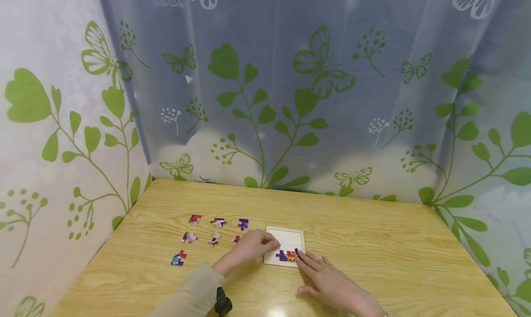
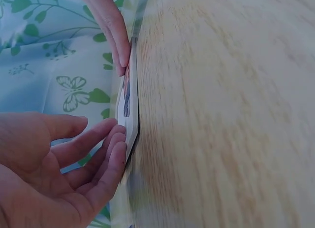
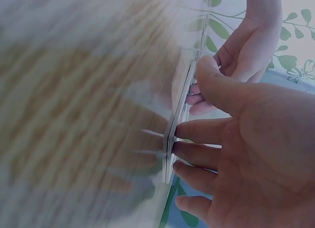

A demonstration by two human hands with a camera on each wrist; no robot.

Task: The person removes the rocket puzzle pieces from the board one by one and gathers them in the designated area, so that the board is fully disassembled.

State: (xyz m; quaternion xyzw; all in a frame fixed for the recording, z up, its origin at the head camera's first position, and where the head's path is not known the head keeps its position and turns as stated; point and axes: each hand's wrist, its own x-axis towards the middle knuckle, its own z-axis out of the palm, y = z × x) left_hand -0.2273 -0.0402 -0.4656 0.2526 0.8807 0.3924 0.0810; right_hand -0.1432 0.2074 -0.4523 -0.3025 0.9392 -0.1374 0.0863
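Observation:
A white puzzle frame [image 1: 285, 232] lies flat on the table, with joined jigsaw pieces [image 1: 287, 255] along its near side. My left hand [image 1: 254, 244] is at the frame's left edge, fingers loosely bent and thumb apart from them; the left wrist view shows nothing between them. From the right, my right hand [image 1: 329, 280] reaches in with straight fingers, its fingertips on the right end of the joined pieces. In the right wrist view its fingers [image 3: 199, 154] touch the frame's edge [image 3: 170, 149].
Several loose jigsaw pieces, among them a red one [image 1: 195, 220] and a blue one [image 1: 179, 258], lie left of the frame on the wooden table [image 1: 373, 234]. One piece [image 1: 236, 239] is partly hidden behind my left hand. A patterned curtain [image 1: 274, 77] stands behind the table.

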